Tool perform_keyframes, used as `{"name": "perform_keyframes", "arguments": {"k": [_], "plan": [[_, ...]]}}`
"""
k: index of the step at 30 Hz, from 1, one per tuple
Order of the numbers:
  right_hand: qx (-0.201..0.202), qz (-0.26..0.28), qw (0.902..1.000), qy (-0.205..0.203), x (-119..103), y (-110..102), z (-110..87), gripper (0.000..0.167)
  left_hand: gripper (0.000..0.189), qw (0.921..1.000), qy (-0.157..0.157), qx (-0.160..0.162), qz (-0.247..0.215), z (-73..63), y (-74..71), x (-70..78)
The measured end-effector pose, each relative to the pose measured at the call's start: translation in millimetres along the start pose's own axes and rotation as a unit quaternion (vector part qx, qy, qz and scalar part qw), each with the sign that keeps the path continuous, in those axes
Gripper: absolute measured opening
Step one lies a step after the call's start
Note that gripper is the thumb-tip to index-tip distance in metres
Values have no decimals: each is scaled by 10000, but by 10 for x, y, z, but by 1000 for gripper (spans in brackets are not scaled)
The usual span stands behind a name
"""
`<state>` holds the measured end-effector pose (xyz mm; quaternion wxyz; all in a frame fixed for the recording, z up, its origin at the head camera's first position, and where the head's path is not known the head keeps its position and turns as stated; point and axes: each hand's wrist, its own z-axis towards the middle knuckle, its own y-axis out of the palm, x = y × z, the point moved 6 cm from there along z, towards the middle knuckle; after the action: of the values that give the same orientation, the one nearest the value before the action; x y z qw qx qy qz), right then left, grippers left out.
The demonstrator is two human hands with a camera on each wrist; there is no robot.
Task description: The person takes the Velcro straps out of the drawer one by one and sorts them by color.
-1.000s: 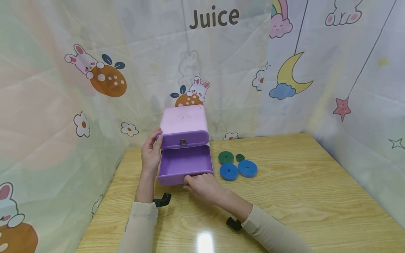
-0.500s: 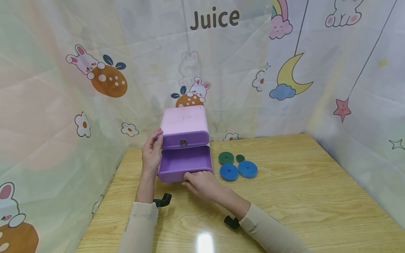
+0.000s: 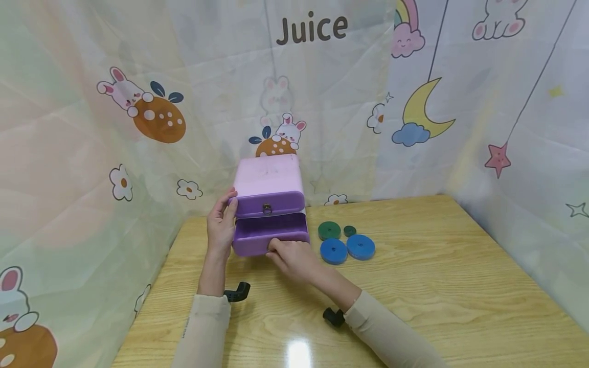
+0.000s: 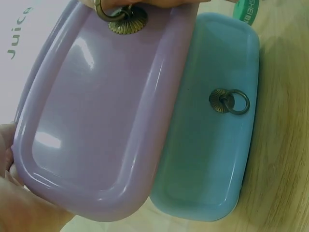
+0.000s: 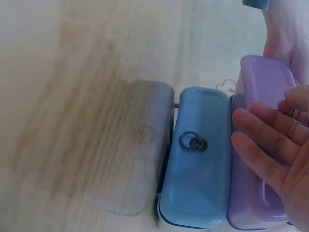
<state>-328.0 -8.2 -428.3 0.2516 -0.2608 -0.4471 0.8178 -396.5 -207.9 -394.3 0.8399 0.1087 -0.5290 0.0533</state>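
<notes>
A small cabinet with a pink top [image 3: 268,175] stands at the back of the table. Its upper purple drawer [image 3: 246,205] is closed, while the lower purple drawer [image 3: 250,247] is pulled partly out, with its bare inside showing in the head view. My left hand [image 3: 220,225] holds the cabinet's upper left side, thumb at the front edge. With thumb and forefinger my right hand [image 3: 294,259] pinches the lower purple drawer's ring pull, mostly hidden; its other fingers stretch out in the right wrist view. Below sits a closed blue drawer [image 4: 207,154] with a brass ring [image 4: 237,102].
Right of the cabinet lie two green rolls, one larger [image 3: 329,230] and one smaller [image 3: 349,231], and two blue rolls [image 3: 333,251], all flat and round. Printed cloth [image 3: 221,102] hangs behind and beside the wooden table [image 3: 414,266].
The lower purple drawer has slid inward, away from me, and my right hand has moved with it. My left hand has stayed on the cabinet's side.
</notes>
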Motion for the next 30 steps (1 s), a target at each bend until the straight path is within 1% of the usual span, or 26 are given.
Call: {"name": "perform_keyframes", "arguments": {"k": [3,14,20,24,30], "plan": [[-39,-4,10000,36,30,-6,36,15,36,10000,0,31,17,6,0,-2],[-209,223,9993,234,131,13,174,16,36,10000,31,70,-24,16,-4,-9],[-316,399,9976,470,211,70,277,16,37,10000,-7,96,16,5,-7,-26],[-304,573,9962,578,259,88,339,15,38,9999,1,114,21,1,3,-27],[-204,836,9943,624,308,85,399,14,38,9999,41,110,80,0,15,-17]]}}
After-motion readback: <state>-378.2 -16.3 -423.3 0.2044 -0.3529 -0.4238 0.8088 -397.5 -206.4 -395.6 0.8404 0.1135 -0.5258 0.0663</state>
